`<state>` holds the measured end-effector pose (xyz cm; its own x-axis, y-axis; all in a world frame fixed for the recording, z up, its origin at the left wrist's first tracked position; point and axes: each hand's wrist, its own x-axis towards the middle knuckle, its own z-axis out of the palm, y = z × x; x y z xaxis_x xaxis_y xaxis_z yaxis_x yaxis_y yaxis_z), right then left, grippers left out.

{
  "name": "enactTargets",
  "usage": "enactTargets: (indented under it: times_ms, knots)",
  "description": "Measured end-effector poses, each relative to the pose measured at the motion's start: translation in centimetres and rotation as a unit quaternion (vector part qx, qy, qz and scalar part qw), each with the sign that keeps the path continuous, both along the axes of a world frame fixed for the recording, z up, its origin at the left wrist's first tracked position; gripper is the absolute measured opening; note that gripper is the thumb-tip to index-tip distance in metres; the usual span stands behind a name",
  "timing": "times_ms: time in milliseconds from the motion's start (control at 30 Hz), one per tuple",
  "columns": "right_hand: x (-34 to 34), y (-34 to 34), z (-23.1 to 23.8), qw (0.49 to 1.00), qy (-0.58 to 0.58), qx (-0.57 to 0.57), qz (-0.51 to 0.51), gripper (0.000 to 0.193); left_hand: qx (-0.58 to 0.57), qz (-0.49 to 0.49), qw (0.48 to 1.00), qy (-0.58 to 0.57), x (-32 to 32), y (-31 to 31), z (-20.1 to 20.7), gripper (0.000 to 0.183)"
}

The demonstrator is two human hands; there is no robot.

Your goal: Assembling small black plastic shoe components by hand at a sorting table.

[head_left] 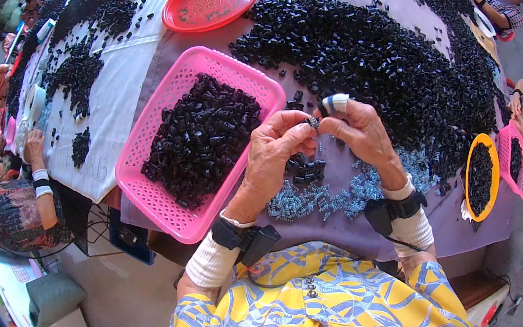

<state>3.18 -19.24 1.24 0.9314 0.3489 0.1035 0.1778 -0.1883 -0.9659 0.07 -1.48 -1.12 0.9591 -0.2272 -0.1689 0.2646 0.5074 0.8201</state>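
A wide bench draped in purple-grey cloth (pixel 432 233) is filling most of the scene. Across its far right side, a broad spread of small, glossy black plastic pieces (pixel 352 44) is lying loose. To the left, a pink perforated plastic basket (pixel 183 224) is sitting tilted in view, holding more black pieces. Beyond it, a red oval tray (pixel 210 1) is resting. Nearer, a scatter of pale, silvery-blue coiled springs (pixel 346 195) is lying before the person.

Above the springs, the left hand (pixel 279 147) and right hand (pixel 365 139) are meeting, thumbs and fingertips pinching together. A striped cloth wrap (pixel 336 103) is covering a right fingertip. Between the hands, just right of the basket, they are holding a tiny coiled part (pixel 313 122); fingers are hiding its exact fit.

With so little surface being gripped, a slip could be losing the part among the loose pieces; the wrap may be dulling touch. The left forearm, reaching beside the basket's rim, could be nudging it.
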Motion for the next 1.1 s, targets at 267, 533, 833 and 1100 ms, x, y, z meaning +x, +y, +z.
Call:
enactTargets:
  times_ms: [267, 533, 833, 1100]
  knots:
    - [0.3, 0.2, 0.1, 0.977, -0.162, -0.139, -0.002, 0.019, -0.003, 0.003, 1.000, 0.003, 0.0, 0.0, -0.1, 0.018]
    - [0.8, -0.5, 0.1, 0.984, -0.142, -0.109, -0.003, 0.022, -0.126, -0.042, 0.991, 0.031, 0.1, 0.5, -0.3, 0.018]
    - [0.6, -1.2, 0.9, 0.948, -0.271, -0.166, 0.017, 0.019, -0.087, -0.025, 0.995, 0.038, 0.0, 0.3, -0.7, 0.023]
    - [2.4, -1.7, -0.3, 0.938, -0.264, -0.227, 0.001, 0.014, -0.072, 0.023, 0.997, -0.001, 0.5, 1.1, 1.6, 0.024]
